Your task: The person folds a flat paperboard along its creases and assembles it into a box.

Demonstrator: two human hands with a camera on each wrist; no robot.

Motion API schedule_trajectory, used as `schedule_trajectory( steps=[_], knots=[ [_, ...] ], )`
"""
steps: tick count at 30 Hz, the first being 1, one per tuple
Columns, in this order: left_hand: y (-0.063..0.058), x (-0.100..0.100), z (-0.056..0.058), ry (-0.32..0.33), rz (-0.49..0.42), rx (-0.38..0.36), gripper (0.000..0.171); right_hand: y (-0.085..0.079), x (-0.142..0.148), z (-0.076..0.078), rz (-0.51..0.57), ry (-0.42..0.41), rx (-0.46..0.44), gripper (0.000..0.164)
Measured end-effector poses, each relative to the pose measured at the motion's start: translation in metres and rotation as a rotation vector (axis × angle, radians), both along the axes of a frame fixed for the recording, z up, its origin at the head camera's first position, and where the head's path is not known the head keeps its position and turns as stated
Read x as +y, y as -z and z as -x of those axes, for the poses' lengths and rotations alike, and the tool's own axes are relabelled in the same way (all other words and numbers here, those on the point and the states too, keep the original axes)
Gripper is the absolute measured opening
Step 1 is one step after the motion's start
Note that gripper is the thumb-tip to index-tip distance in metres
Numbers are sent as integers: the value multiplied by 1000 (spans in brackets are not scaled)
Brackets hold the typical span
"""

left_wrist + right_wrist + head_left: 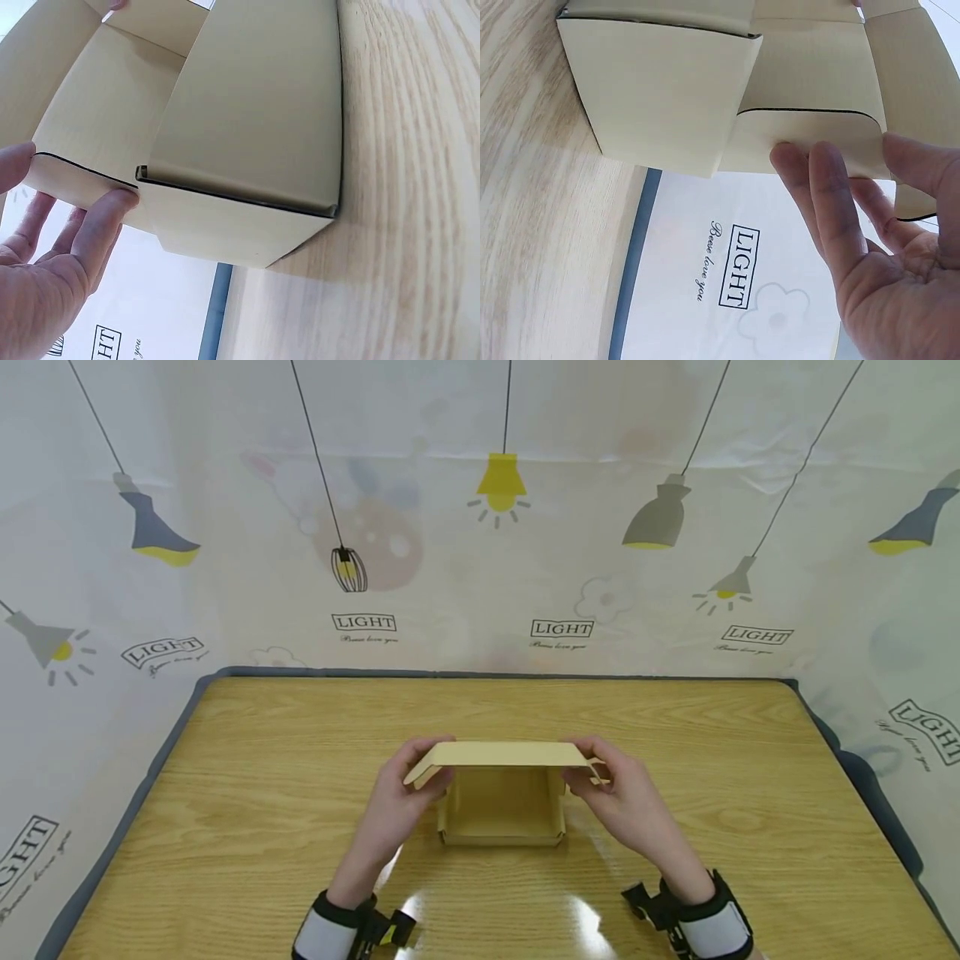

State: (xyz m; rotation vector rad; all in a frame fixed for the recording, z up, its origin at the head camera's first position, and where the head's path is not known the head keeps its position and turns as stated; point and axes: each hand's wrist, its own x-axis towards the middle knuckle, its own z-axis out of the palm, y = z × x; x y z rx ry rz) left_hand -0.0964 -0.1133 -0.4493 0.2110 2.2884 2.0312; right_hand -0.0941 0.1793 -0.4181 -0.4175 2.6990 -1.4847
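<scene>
Left hand [397, 793] and right hand [621, 789] pinch the box lid [506, 753]; best ease its side flaps [810, 131] inward evenly (card creases easily).

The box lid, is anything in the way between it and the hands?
No, nothing visible is in the way. The left hand and the right hand both touch the lid, one at each side, above the open box.

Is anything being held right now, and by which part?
Yes, the box lid: the left hand and the right hand hold it by its opposite side flaps.
</scene>
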Motion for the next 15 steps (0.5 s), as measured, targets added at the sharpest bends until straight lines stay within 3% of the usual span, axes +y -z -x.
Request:
schedule_trajectory(
  steps=[10,15],
  knots=[
    [3,-2,1,40,19,37,44,3,3,1,-49,-16,30,39],
    [4,-3,1,51,75,85,47,4,6,2,-97,-33,65,40]
  ],
)
